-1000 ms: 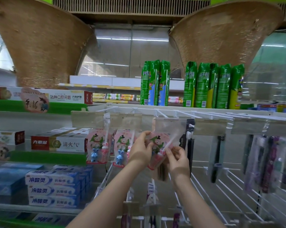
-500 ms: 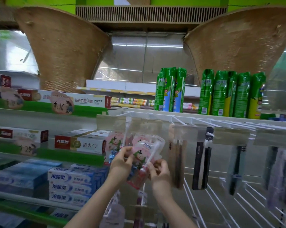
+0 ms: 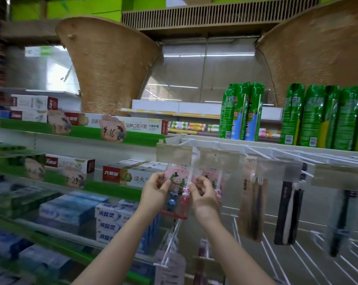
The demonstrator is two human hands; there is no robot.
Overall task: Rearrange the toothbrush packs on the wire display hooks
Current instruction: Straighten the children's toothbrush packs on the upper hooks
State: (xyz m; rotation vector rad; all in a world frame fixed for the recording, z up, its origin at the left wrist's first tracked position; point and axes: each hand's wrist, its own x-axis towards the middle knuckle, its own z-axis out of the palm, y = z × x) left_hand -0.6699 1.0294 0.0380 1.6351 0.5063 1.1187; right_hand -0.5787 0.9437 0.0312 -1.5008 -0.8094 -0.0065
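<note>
Pack: I have the pink children's toothbrush pack with the blue rabbit figure (image 3: 175, 194) at the leftmost white wire display hook (image 3: 191, 148), under its price tag.
Left hand (image 3: 155, 195): pinches the pack's left edge.
Right hand (image 3: 204, 197): fingers curled on its right edge.
Method: I'd keep the pack level and line its hang hole with the hook tip; I cannot tell whether it is threaded.
Risk: the neighbouring pink pack (image 3: 218, 179) may snag.

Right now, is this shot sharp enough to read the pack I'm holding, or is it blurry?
Head view: the pink toothbrush pack between left hand and right hand is fairly clear, its small print unreadable; the frame edges smear with motion blur, notably the black toothbrush pack; wide-angle distortion bends the shelves.
</note>
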